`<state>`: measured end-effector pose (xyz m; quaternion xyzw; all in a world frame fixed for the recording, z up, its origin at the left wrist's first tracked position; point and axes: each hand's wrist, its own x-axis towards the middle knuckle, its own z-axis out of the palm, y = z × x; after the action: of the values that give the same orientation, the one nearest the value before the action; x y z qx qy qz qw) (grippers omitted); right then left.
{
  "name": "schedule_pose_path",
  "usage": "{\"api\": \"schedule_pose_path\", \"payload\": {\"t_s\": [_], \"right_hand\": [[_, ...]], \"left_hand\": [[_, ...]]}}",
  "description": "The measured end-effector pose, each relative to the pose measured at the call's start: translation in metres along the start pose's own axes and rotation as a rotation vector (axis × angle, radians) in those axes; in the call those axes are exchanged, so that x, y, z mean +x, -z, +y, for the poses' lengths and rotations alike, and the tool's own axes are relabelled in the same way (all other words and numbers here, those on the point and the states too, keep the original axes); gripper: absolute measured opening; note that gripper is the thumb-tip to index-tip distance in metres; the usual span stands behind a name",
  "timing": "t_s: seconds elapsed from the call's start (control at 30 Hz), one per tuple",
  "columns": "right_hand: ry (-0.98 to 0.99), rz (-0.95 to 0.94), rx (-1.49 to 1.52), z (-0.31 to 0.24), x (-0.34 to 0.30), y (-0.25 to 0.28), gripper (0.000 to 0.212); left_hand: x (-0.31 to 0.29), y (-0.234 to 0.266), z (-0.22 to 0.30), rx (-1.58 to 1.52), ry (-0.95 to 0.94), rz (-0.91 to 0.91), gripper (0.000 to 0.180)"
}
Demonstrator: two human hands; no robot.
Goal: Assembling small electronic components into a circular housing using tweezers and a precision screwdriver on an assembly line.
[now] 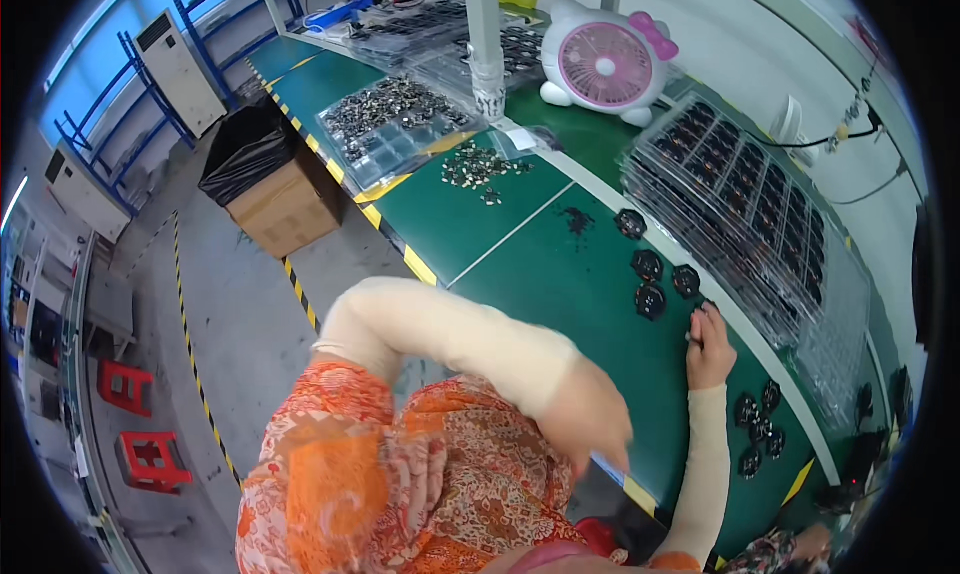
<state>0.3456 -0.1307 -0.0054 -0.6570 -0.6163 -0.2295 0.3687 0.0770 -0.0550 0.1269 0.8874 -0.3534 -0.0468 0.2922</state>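
The right hand [712, 349] is over the green table [610, 374], its thumb and fingertips drawn close together beside the nearest of the black round parts [650, 301]; whether they pinch a piece cannot be told. The left hand [590, 419] is bent in front of the body near the table's edge, blurred, its grip unreadable, and the two hands are apart from each other. Four of the black round parts lie loosely grouped just ahead of the right hand, and a second cluster [762, 429] sits nearer the person, beside the right forearm. The step in hand looks like handling these parts one at a time, which probably goes best with a light fingertip hold on the rim, each part laid flat with a gap around it. Keeping the two groups separate would likely avoid mix-ups, as would keeping the sleeve [708, 454] off the nearer cluster. The dark crumbs [577, 221] and the heap of small pieces [480, 169] farther up the table are best left undisturbed.
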Motion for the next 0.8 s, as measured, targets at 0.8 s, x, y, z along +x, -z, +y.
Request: {"api": "schedule_pose_path", "payload": {"t_s": [0.8], "right_hand": [[0.077, -0.168, 0.179, -0.080, 0.008, -0.014, 0.013]], "left_hand": [[-0.461, 0.026, -0.197, 0.917, 1.568, 0.990, 0.021]]}}
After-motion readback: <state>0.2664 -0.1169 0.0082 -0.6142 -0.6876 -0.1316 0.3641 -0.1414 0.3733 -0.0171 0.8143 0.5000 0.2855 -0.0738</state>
